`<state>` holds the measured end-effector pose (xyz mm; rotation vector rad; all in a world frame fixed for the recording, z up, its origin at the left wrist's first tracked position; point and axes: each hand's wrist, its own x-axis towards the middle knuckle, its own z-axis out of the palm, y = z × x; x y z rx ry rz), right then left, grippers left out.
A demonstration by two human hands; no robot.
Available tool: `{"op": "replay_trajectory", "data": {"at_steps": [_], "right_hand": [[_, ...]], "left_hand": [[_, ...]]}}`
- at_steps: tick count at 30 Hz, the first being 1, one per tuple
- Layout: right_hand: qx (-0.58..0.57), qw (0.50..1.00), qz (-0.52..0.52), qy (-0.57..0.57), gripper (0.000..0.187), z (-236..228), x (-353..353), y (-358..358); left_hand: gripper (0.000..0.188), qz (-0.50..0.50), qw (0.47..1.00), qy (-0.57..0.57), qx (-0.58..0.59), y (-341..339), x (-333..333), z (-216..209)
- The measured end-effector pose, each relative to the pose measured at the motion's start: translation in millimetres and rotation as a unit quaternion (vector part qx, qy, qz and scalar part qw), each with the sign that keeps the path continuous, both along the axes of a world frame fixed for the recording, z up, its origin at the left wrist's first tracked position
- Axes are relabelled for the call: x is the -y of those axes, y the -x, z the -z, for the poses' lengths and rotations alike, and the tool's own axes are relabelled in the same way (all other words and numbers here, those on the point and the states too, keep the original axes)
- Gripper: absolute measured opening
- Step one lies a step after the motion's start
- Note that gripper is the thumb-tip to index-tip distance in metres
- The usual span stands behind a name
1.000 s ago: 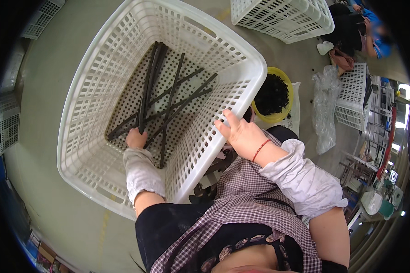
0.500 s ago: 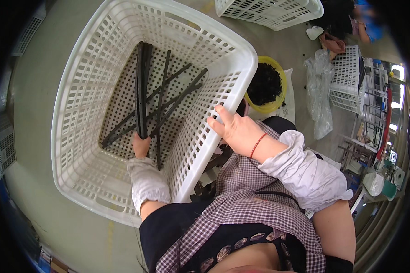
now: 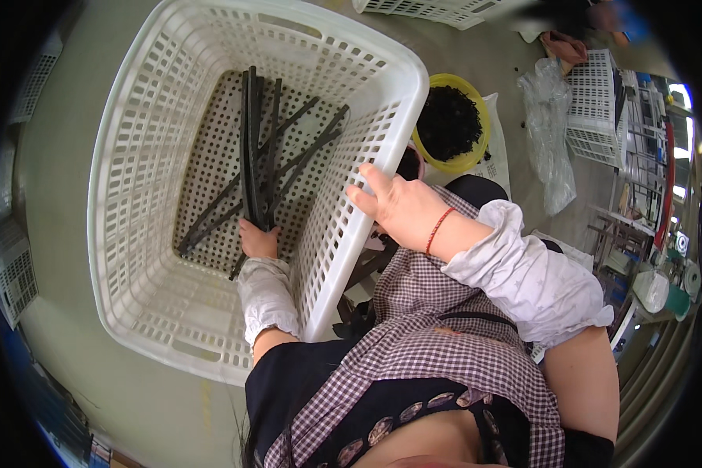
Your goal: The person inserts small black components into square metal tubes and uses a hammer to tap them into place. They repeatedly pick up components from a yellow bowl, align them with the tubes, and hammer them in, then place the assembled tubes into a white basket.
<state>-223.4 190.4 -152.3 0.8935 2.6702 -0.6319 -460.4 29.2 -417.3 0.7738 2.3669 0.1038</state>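
Observation:
My left hand reaches deep into a tall white plastic basket, closed round the near ends of a bundle of long black rubber strips. Several more black strips lie crossed on the basket's perforated bottom. One thin strip runs close beside the bundle, its near part by my fingers; whether they hold it too I cannot tell. My right hand grips the basket's right rim, two fingers showing over the edge and the others hidden.
A yellow basin full of small black pieces stands right of the basket, a pink container partly hidden beside it. Farther right are clear plastic sheeting and a white crate. Another white basket stands at the far edge.
My left hand has shifted right with the bundle, bringing it closer to the thin strip beside it. My right hand keeps its hold on the rim. The view has shifted slightly.

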Motion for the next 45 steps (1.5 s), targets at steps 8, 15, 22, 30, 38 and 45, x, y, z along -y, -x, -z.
{"op": "replay_trajectory", "data": {"at_steps": [8, 15, 22, 30, 38, 45], "right_hand": [[0.037, 0.999, 0.004, -0.008, 0.057, -3.4, 0.8, 5.3], [0.038, 0.999, -0.003, 0.001, 0.059, 0.0, 0.3, 4.1], [0.023, 0.999, -0.009, -0.026, 0.048, 4.5, 1.4, 1.6], [0.022, 0.997, -0.007, -0.077, 0.038, -3.0, 1.7, 2.8], [0.041, 0.999, -0.005, -0.026, 0.043, 1.5, 2.7, 3.2], [0.075, 0.996, 0.013, 0.04, 0.068, -11.4, -1.6, 6.5]], "left_hand": [[0.073, 0.04, 0.996, -0.053, -0.066, -8.6, 5.4, 11.1], [0.051, 0.08, 0.996, 0.04, -0.021, 18.5, -0.3, 8.9], [0.049, 0.025, 0.999, -0.033, -0.017, 13.9, -4.9, 13.1], [0.06, 0.031, 0.999, -0.02, 0.029, 26.4, 0.1, -7.6], [0.036, -0.044, 0.934, 0.009, 0.354, 31.0, -31.2, -179.0], [0.019, -0.282, 0.819, 0.055, 0.497, -13.2, -23.3, -321.9]]}}
